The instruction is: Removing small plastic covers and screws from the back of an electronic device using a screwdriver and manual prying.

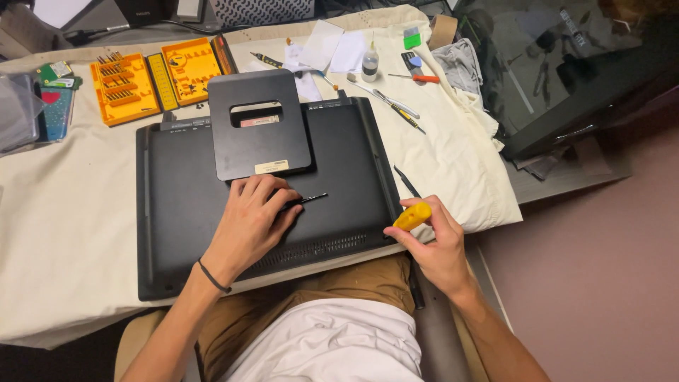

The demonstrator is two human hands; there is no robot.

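Hands are working at the tabletop's near edge: left hand (pixel 253 216) is pinching a black shaft (pixel 305 201) against the monitor back (pixel 177 205); right hand (pixel 433 240) is gripping a yellow handle (pixel 412 216); seating should stay straight.

Desk (pixel 64 233) draped in cream cloth (pixel 453 163) across the frame's left and centre, dull pinkish-brown floor (pixel 594 283) at lower right, dark glass panel (pixel 559 64) at upper right, warm indoor light

We see a black flat-panel monitor (pixel 184 212) lying screen-down on the cream cloth, a small pale rectangular label (pixel 271 167) stuck at the lower edge of its black stand plate (a second, pinkish label (pixel 259 122) shows through the plate's slot). Behind it lie two open orange plastic bit cases (pixel 152 79), and a dark glass screen panel (pixel 559 64) rests at far right.
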